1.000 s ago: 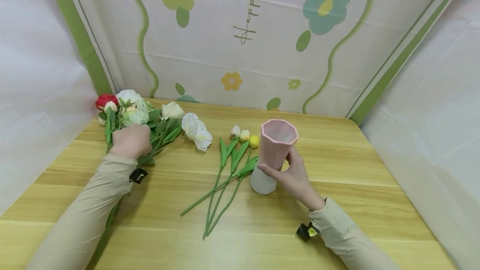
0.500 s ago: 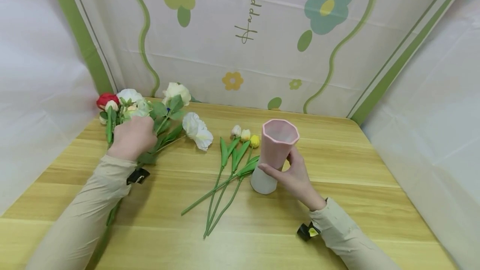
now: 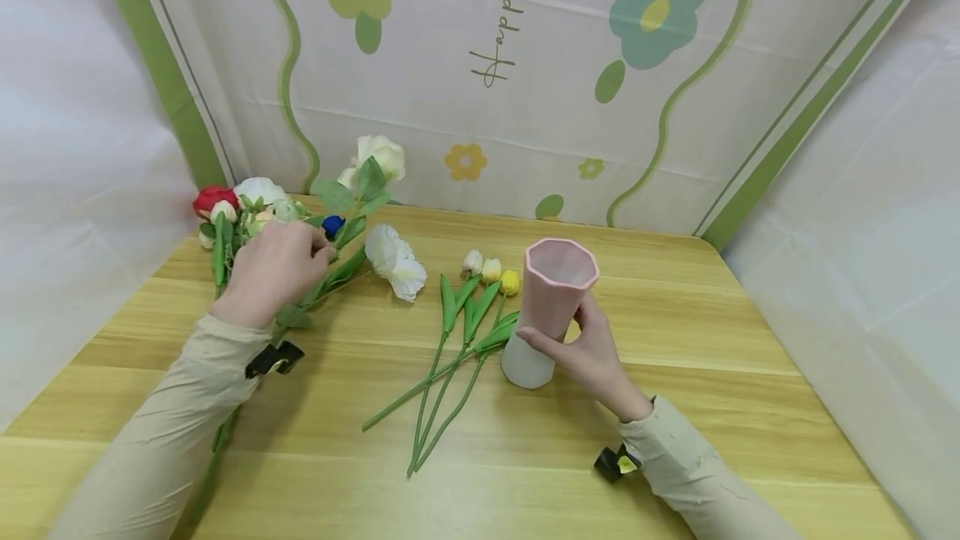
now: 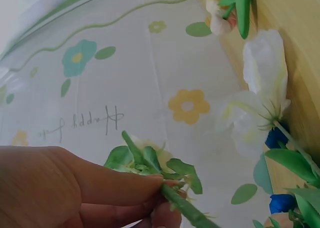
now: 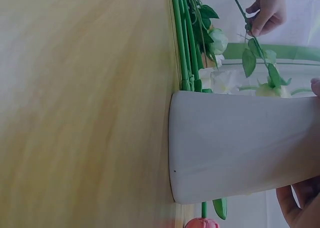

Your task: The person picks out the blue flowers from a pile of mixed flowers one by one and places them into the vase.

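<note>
My left hand [image 3: 273,273] pinches the green stem [image 4: 189,208] of a cream artificial rose [image 3: 384,158] between thumb and fingers. The bloom is lifted above the flower pile and leans toward the back curtain; leaves [image 3: 371,180] show below it. In the right wrist view the same rose [image 5: 272,90] hangs beyond the vase. My right hand [image 3: 588,361] grips a pink-and-white vase [image 3: 547,311] around its side, thumb in front. The vase stands upright on the table, its octagonal mouth upward. Part of the fingers is hidden behind it.
Under and beside my left arm lies a pile of flowers: a red bloom [image 3: 214,201], a blue bud [image 3: 333,226] and a large white flower [image 3: 394,263] among them. Several tulips with crossed stems [image 3: 442,382] lie left of the vase. A printed curtain [image 3: 420,90] closes the back.
My left hand has drawn the cream rose up out of the pile and slightly to the right, uncovering the blue bud. My right hand and the vase have stayed in place.
</note>
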`<state>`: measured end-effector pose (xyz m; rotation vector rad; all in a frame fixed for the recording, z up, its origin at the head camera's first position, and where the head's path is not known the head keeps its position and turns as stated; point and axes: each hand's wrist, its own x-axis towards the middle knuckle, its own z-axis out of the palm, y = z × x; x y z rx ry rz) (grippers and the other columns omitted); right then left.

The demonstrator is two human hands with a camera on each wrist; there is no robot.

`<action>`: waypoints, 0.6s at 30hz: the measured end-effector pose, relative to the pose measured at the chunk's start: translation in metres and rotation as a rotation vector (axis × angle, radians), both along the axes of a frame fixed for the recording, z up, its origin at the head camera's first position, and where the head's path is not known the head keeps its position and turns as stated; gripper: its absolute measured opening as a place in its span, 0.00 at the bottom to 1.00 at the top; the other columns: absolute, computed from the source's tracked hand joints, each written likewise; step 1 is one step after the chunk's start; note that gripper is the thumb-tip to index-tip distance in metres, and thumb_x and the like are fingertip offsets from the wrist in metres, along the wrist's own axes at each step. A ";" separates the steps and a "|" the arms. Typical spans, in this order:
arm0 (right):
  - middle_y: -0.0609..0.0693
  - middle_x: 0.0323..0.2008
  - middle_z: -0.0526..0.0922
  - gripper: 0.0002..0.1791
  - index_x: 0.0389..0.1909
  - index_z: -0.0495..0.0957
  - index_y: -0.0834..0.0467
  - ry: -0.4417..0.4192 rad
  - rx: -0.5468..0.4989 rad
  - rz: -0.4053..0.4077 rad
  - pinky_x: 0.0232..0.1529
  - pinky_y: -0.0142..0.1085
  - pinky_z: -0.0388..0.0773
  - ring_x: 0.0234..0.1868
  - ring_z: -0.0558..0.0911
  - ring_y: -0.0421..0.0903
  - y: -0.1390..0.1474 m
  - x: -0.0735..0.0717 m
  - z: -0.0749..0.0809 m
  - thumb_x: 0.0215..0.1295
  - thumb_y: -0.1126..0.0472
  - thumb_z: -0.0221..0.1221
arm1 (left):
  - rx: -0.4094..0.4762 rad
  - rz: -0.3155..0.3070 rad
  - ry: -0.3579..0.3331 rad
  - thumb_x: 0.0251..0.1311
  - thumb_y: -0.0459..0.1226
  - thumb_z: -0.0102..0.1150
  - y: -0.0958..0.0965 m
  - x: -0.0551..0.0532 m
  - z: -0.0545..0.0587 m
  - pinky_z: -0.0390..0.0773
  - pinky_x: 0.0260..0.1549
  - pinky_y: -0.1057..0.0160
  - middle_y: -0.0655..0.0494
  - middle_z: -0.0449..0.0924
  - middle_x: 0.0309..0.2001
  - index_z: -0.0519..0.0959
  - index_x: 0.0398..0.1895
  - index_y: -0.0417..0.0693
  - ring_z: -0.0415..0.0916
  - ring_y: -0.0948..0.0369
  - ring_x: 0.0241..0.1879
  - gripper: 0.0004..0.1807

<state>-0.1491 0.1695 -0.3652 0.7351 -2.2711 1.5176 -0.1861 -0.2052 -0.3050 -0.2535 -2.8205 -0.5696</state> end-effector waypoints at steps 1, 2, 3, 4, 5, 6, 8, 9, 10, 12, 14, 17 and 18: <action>0.59 0.57 0.75 0.39 0.63 0.65 0.68 0.000 -0.001 0.001 0.57 0.40 0.70 0.56 0.75 0.51 0.000 0.000 0.000 0.49 0.75 0.72 | 0.007 -0.005 0.013 0.67 0.34 0.49 0.001 0.001 0.001 0.52 0.11 0.65 0.60 0.51 0.12 0.60 0.09 0.53 0.51 0.62 0.13 0.25; 0.59 0.57 0.75 0.39 0.63 0.65 0.68 0.001 -0.002 0.001 0.57 0.40 0.70 0.56 0.75 0.51 0.000 0.000 0.000 0.49 0.75 0.72 | 0.016 -0.010 0.021 0.68 0.34 0.49 0.002 0.001 0.001 0.52 0.11 0.64 0.60 0.51 0.12 0.60 0.09 0.53 0.51 0.62 0.13 0.25; 0.59 0.57 0.75 0.39 0.63 0.65 0.68 0.001 -0.002 0.002 0.57 0.40 0.70 0.56 0.75 0.51 0.000 0.000 0.000 0.49 0.75 0.72 | 0.021 -0.011 0.029 0.68 0.34 0.49 0.003 0.002 0.002 0.52 0.11 0.64 0.60 0.51 0.11 0.60 0.09 0.53 0.51 0.62 0.13 0.25; 0.59 0.57 0.75 0.39 0.63 0.65 0.68 0.002 -0.003 0.003 0.57 0.40 0.70 0.56 0.75 0.51 0.000 0.000 0.000 0.49 0.75 0.72 | 0.026 -0.011 0.037 0.68 0.34 0.49 0.005 0.003 0.002 0.51 0.11 0.65 0.60 0.51 0.11 0.59 0.09 0.53 0.51 0.62 0.13 0.25; 0.60 0.57 0.75 0.39 0.63 0.65 0.68 0.002 -0.003 0.004 0.57 0.40 0.70 0.56 0.75 0.51 0.000 0.000 0.000 0.49 0.75 0.72 | 0.029 -0.013 0.044 0.68 0.34 0.49 0.005 0.003 0.003 0.51 0.11 0.64 0.60 0.51 0.11 0.59 0.09 0.53 0.51 0.62 0.13 0.25; 0.59 0.57 0.75 0.39 0.63 0.65 0.68 0.002 -0.004 0.004 0.57 0.40 0.70 0.56 0.75 0.51 0.000 0.000 0.000 0.49 0.76 0.72 | 0.030 -0.014 0.049 0.68 0.35 0.49 0.006 0.003 0.003 0.51 0.11 0.64 0.60 0.52 0.11 0.60 0.10 0.53 0.51 0.62 0.13 0.25; 0.59 0.57 0.75 0.39 0.63 0.65 0.68 0.003 -0.006 0.006 0.57 0.40 0.70 0.56 0.75 0.50 0.000 0.000 0.000 0.49 0.76 0.72 | 0.035 -0.013 0.056 0.69 0.36 0.50 0.008 0.004 0.005 0.53 0.11 0.64 0.59 0.55 0.11 0.64 0.10 0.52 0.54 0.61 0.13 0.24; 0.59 0.57 0.75 0.39 0.63 0.65 0.68 0.004 -0.006 0.006 0.57 0.40 0.70 0.56 0.75 0.50 0.000 0.000 -0.001 0.49 0.76 0.72 | 0.038 -0.012 0.060 0.69 0.36 0.50 0.009 0.004 0.005 0.54 0.11 0.64 0.58 0.58 0.11 0.68 0.11 0.51 0.56 0.61 0.13 0.23; 0.59 0.57 0.75 0.39 0.63 0.65 0.68 0.004 -0.006 0.007 0.57 0.40 0.70 0.56 0.75 0.50 0.000 0.000 -0.001 0.49 0.76 0.72 | 0.042 -0.014 0.065 0.69 0.36 0.51 0.009 0.004 0.005 0.56 0.11 0.63 0.58 0.61 0.12 0.72 0.13 0.49 0.58 0.60 0.13 0.21; 0.59 0.57 0.75 0.39 0.63 0.65 0.68 0.004 -0.008 0.008 0.56 0.39 0.70 0.56 0.75 0.49 0.000 0.000 -0.001 0.49 0.76 0.72 | 0.048 -0.027 0.076 0.69 0.36 0.53 0.011 0.005 0.006 0.60 0.11 0.62 0.56 0.69 0.14 0.81 0.21 0.46 0.63 0.59 0.13 0.16; 0.59 0.57 0.75 0.39 0.63 0.65 0.68 0.004 -0.008 0.008 0.56 0.39 0.71 0.56 0.75 0.48 0.000 0.000 -0.001 0.49 0.76 0.72 | 0.055 -0.051 0.096 0.68 0.36 0.54 0.012 0.006 0.006 0.64 0.12 0.60 0.54 0.76 0.18 0.85 0.30 0.42 0.67 0.59 0.15 0.12; 0.58 0.57 0.75 0.39 0.63 0.65 0.68 0.004 -0.008 0.010 0.56 0.39 0.71 0.56 0.75 0.47 0.000 -0.001 -0.001 0.49 0.76 0.71 | 0.071 -0.089 0.110 0.67 0.35 0.56 0.016 0.008 0.007 0.70 0.16 0.57 0.50 0.81 0.24 0.86 0.36 0.37 0.71 0.58 0.18 0.11; 0.58 0.57 0.75 0.39 0.63 0.65 0.68 0.005 -0.008 0.011 0.56 0.39 0.70 0.56 0.75 0.47 0.000 -0.001 -0.001 0.49 0.76 0.71 | 0.078 -0.099 0.110 0.67 0.35 0.57 0.018 0.009 0.007 0.72 0.18 0.56 0.50 0.82 0.26 0.86 0.37 0.37 0.73 0.58 0.19 0.10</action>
